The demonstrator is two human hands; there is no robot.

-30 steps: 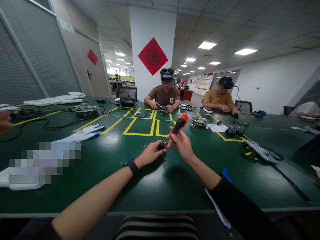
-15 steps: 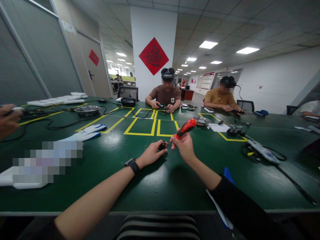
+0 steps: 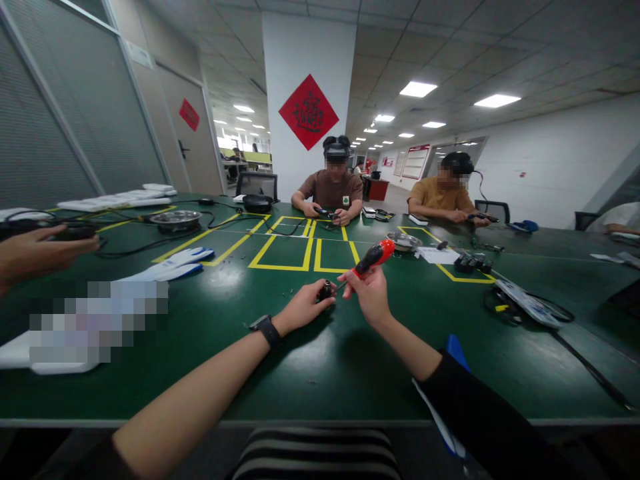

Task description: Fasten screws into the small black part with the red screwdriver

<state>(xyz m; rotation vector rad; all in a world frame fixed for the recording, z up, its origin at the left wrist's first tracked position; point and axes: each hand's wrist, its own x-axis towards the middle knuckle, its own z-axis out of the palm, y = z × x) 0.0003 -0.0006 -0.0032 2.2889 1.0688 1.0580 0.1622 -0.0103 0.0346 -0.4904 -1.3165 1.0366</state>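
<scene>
My left hand (image 3: 306, 308) is closed around a small black part with a round knob-like top (image 3: 327, 289), held low over the green table. Its exact kind is hard to make out. In my right hand (image 3: 369, 293) is a red and black screwdriver (image 3: 375, 259), handle tilted up to the right. The thin shaft points down left, and its tip meets or nearly meets the black part; my fingers hide the exact contact. A few tiny screws (image 3: 287, 292) lie on the table just left of the black part.
Yellow tape rectangles (image 3: 280, 268) mark the green table (image 3: 320, 373). A metal bowl (image 3: 404, 241), black blocks (image 3: 473, 264) and a white paper (image 3: 437, 256) lie to the right. White-blue gloves (image 3: 175, 263) lie left. A co-worker's hand (image 3: 45, 250) reaches in at left; two people sit opposite.
The co-worker's hand at left has come further in, holding a dark object. My screwdriver handle has rotated slightly between my fingers; both my hands stay almost in place.
</scene>
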